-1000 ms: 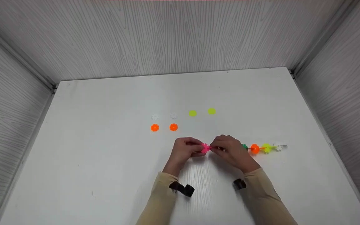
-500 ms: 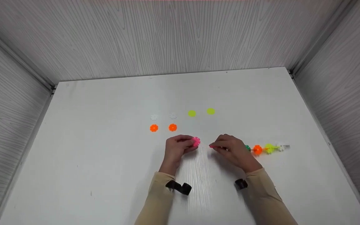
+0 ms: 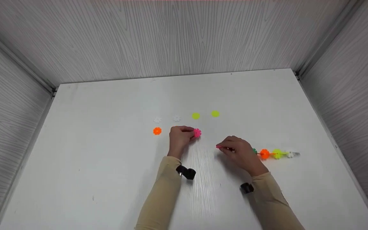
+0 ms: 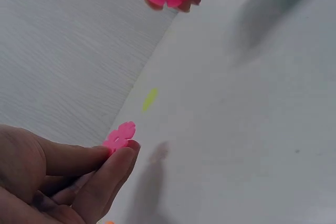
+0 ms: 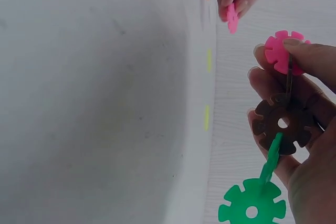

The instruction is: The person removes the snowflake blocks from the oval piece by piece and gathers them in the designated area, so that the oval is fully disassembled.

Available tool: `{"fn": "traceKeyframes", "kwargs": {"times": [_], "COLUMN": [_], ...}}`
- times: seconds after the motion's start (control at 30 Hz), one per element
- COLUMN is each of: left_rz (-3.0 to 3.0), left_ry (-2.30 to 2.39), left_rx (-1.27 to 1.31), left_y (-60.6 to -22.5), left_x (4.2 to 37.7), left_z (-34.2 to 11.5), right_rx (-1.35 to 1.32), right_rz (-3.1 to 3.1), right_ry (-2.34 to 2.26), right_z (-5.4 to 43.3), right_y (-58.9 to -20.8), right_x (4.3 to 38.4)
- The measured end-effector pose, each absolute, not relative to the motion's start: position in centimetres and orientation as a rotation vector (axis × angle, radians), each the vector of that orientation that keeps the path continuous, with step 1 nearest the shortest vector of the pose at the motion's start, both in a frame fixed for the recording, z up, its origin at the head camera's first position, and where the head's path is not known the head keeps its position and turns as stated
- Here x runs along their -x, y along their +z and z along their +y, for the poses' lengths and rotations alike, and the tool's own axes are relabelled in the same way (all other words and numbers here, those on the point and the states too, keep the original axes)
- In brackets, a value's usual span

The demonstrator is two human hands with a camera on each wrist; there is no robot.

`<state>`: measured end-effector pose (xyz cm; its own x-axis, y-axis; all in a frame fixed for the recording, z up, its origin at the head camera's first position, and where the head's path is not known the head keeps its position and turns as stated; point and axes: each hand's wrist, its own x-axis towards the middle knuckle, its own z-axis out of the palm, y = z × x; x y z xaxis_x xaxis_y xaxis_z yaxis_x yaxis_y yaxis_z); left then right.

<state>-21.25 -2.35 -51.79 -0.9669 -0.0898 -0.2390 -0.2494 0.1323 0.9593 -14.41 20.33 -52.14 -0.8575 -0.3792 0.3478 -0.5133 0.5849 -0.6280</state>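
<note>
My left hand pinches a loose pink notched plastic disc between thumb and fingers, a little above the table, and hides an orange disc beneath it. To its right, my right hand holds a chain of interlocked notched discs by its pink end disc, thumb on its face. A dark brown disc hangs from the pink one across the fingers. Past the hand the chain runs on through a green disc, an orange disc, a yellow disc and a white disc.
On the white table lie two yellow discs, two white discs that are hard to see, and an orange disc. Pale wood-grain panels stand behind and at both sides.
The hands were together at the pink discs and have come apart. My left hand has gone left, then forward, with its pink disc, now covering one orange disc. The right hand has barely moved.
</note>
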Motion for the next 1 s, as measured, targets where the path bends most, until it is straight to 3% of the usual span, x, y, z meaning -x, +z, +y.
{"fn": "traceKeyframes", "kwargs": {"times": [0.37,1.0], "left_rz": [2.587,2.703], "left_ry": [1.638,1.456], "left_rx": [0.297,0.239], "left_y": [-51.2,-51.7], "left_x": [23.0,22.8], "left_z": [-2.1,-2.2], "right_rx": [-0.746,-0.744], "right_rz": [-2.653,-2.699], "right_ry": [1.151,1.127], "right_z": [20.3,20.1], "right_y": [-52.1,-52.4], "right_x": [14.0,13.6]}}
